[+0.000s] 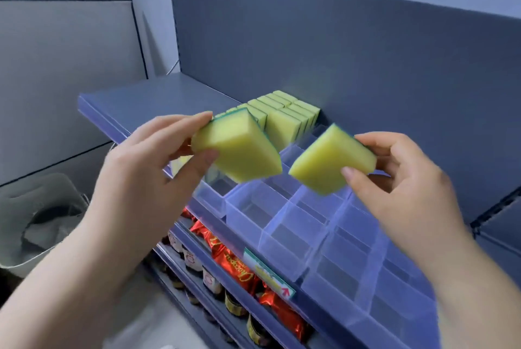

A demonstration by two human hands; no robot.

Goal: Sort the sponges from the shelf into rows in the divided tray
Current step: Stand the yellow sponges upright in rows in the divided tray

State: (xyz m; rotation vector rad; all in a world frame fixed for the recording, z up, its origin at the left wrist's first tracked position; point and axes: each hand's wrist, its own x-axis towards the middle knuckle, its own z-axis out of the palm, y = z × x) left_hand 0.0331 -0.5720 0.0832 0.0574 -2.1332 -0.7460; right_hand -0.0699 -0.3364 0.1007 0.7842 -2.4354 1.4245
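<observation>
Red foil packets (231, 267) lie beside a row of what look like jars (194, 262); a grey bin (28, 264) stands left.

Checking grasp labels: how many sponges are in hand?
2: left sponge in the left hand, right sponge in the right hand, both over the divided tray. Blur may hide extras.

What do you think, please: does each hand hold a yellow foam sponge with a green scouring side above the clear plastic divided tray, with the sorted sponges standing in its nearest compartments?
Only the last part is wrong: the head view shows the sorted sponges standing in the farthest compartments of the clear divided tray. The left hand and right hand do each hold one above it.
</observation>
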